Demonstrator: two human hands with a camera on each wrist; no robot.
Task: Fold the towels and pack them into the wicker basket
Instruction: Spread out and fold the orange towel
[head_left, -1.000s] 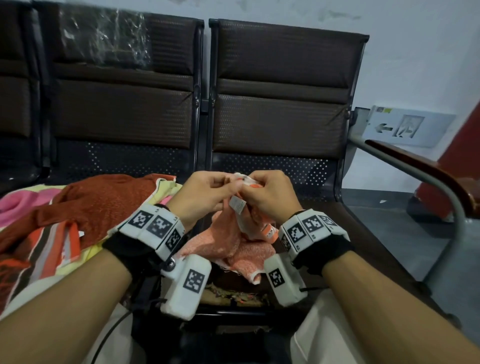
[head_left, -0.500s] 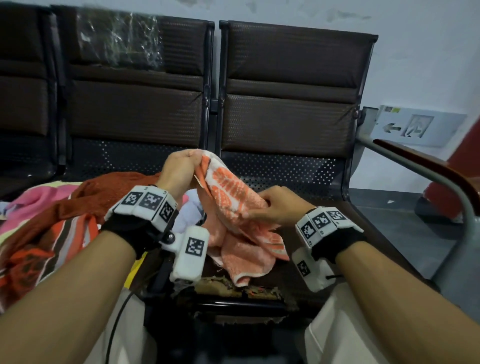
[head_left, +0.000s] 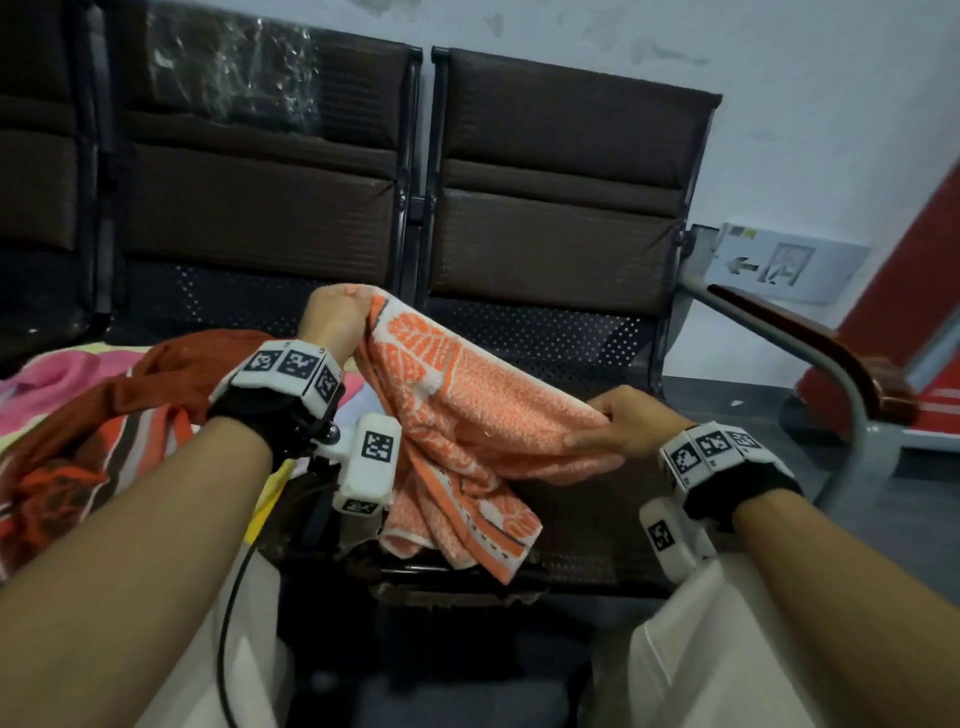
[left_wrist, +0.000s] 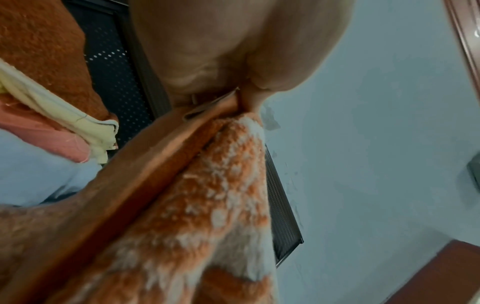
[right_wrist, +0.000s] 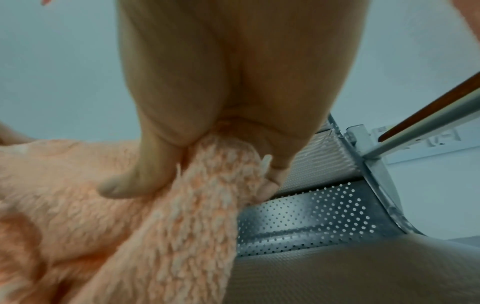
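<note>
- I see the left hand (head_left: 335, 322) raised, fingers clenched round one corner of the orange towel (head_left: 467, 415); the left wrist view shows the hem (left_wrist: 166, 148) bunched into that grip.
- I see the right hand (head_left: 626, 423) lower and off to the right of the left one, pinching the opposite edge of the same towel; in the right wrist view the thumb (right_wrist: 135, 176) presses on top of the pile and the curled fingers (right_wrist: 272, 181) sit beneath it.
- Between the two hands the towel runs as a sloping band, high at the left hand, low at the right.
- Below both hands the rest of the towel hangs in loose folds; its lowest corner reaches the front edge of the seat (head_left: 597, 535).
- Left of the left hand, a heap of other towels (head_left: 104, 415) lies on the next seat: rust-brown, striped, pink, pale yellow.
- Behind the hands stand the dark seat backs (head_left: 561, 197); to the right of the right hand, an armrest (head_left: 831, 358).
- I cannot find the wicker basket in any view.
</note>
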